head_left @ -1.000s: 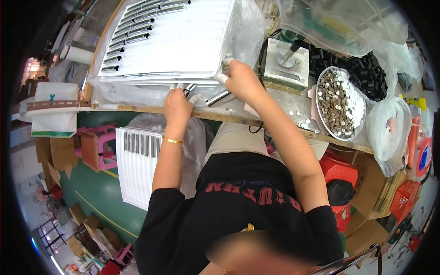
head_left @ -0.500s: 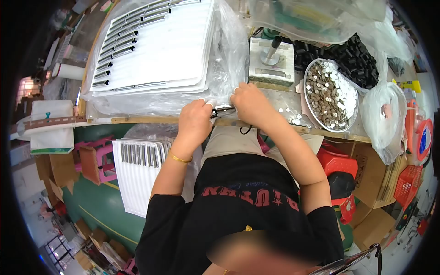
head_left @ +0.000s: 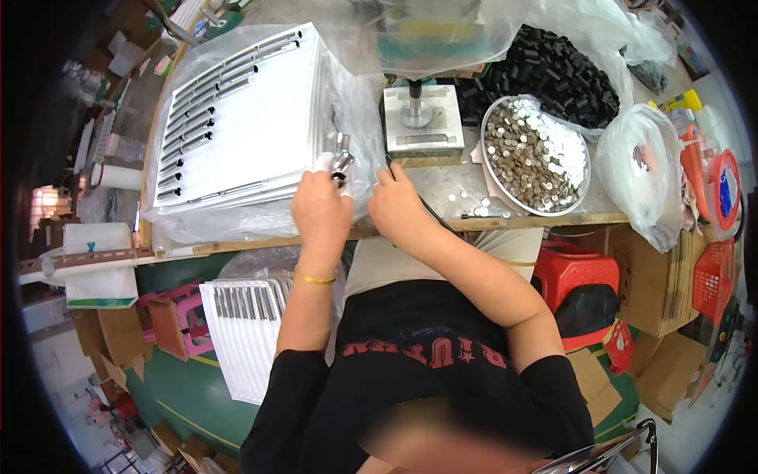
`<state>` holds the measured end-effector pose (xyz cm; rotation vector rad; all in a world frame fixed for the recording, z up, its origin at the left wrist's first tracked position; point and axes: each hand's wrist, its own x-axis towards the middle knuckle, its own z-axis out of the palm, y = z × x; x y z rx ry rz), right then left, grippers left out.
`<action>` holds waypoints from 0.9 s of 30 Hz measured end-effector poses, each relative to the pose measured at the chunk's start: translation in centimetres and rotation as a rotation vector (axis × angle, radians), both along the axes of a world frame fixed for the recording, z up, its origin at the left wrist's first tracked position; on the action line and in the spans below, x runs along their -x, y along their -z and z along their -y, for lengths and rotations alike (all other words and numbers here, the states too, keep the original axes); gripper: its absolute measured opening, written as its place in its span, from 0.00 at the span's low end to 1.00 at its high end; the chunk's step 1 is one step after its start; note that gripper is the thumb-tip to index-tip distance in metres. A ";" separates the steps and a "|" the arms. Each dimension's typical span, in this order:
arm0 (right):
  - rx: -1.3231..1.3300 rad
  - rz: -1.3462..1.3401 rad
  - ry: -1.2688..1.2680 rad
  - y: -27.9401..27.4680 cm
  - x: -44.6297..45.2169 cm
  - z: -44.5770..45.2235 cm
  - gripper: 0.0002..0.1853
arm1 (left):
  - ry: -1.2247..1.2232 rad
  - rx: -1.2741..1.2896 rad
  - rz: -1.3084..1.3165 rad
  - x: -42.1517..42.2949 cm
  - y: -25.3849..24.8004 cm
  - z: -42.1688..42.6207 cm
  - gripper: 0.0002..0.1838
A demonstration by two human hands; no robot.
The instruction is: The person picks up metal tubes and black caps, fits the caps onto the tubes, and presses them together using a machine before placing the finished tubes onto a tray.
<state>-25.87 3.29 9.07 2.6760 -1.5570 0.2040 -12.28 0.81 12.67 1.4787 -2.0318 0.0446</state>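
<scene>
My left hand (head_left: 320,208) is closed around short shiny chrome tubes (head_left: 343,156), at least one with a black end; their exact number is hard to make out. It is at the right edge of a stack of white sheets (head_left: 260,118), where several chrome tubes with black ends (head_left: 207,112) lie in a slanting row. My right hand (head_left: 395,204) is at the front of the table, its fingers curled together on a thin black cord (head_left: 430,210). Right behind it stands a metal block fixture (head_left: 423,142) with an upright post.
A round tray (head_left: 586,193) of small brown and white discs stands to the right. Behind it are heaped black sleeves (head_left: 553,75) and a clear plastic bag (head_left: 643,182). More tubes in white trays (head_left: 237,347) are below the table edge. A red stool (head_left: 580,272) is at right.
My hands have drawn apart. The left has lifted toward the sheet stack with the chrome tubes now showing above its fingers; the right has shifted left. The whole view has turned slightly.
</scene>
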 end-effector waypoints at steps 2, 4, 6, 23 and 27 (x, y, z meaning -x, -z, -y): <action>0.037 0.105 -0.024 -0.2 -0.1 -0.4 0.07 | -0.004 -0.060 0.142 -0.2 1.2 0.5 0.19; 0.076 0.272 -0.002 -0.2 2.5 -1.9 0.10 | 0.045 -0.088 0.239 -0.9 3.9 0.9 0.16; 0.056 0.362 0.044 -2.3 6.2 -3.6 0.12 | 0.039 -0.104 0.254 -0.4 3.4 0.4 0.16; 0.219 0.279 0.713 -2.5 25.3 -5.0 0.07 | 0.112 -0.713 -1.174 9.0 1.8 6.5 0.15; 0.146 0.357 0.662 -2.3 25.7 -5.8 0.07 | 0.201 -0.706 -1.110 8.8 2.2 7.7 0.19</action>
